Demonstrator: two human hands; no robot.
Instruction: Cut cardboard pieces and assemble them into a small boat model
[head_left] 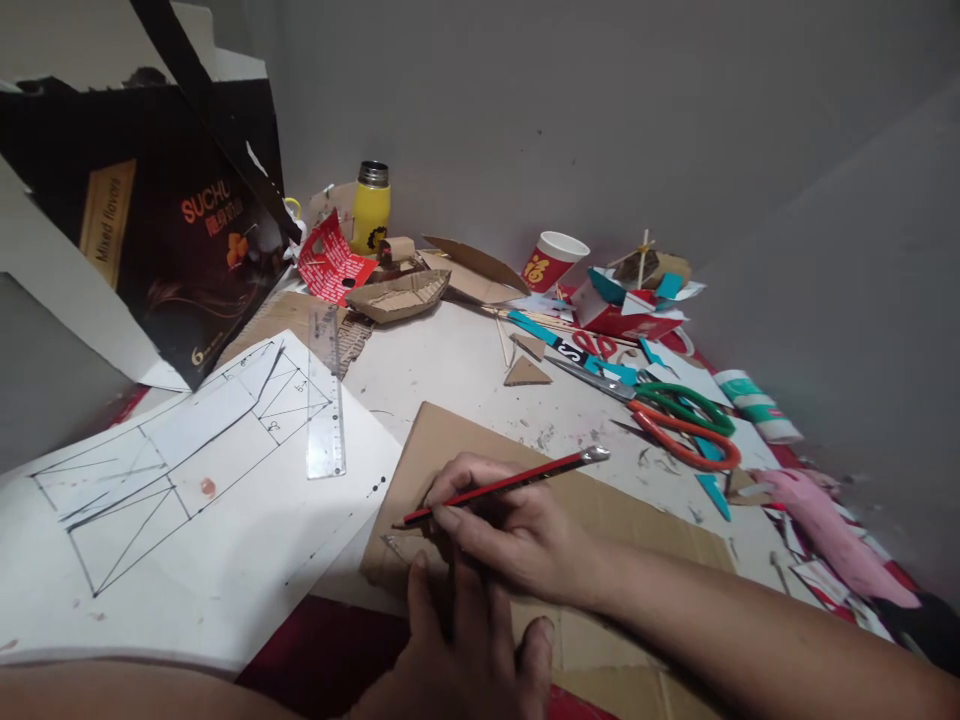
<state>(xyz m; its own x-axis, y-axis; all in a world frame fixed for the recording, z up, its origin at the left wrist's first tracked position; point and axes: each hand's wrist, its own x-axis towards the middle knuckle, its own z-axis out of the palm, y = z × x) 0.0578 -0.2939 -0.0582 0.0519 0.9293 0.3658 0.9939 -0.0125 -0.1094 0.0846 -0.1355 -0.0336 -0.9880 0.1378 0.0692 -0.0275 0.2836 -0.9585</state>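
Right hand clamped on red-black pencil, tip at flat brown cardboard sheet; left hand flat, fingers together, pressing near edge.

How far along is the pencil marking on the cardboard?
Done: a plan is drawn on the paper, ruler on it. In hand: the right hand draws with the pencil near the cardboard corner; the left hand steadies it. Left: most of the cardboard looks unmarked and uncut; scissors lie aside.

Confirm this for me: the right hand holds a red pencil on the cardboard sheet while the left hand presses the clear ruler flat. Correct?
Not quite. In the head view the left hand presses the cardboard sheet, not the clear ruler, which lies untouched on the white paper. The right hand does hold the red pencil.
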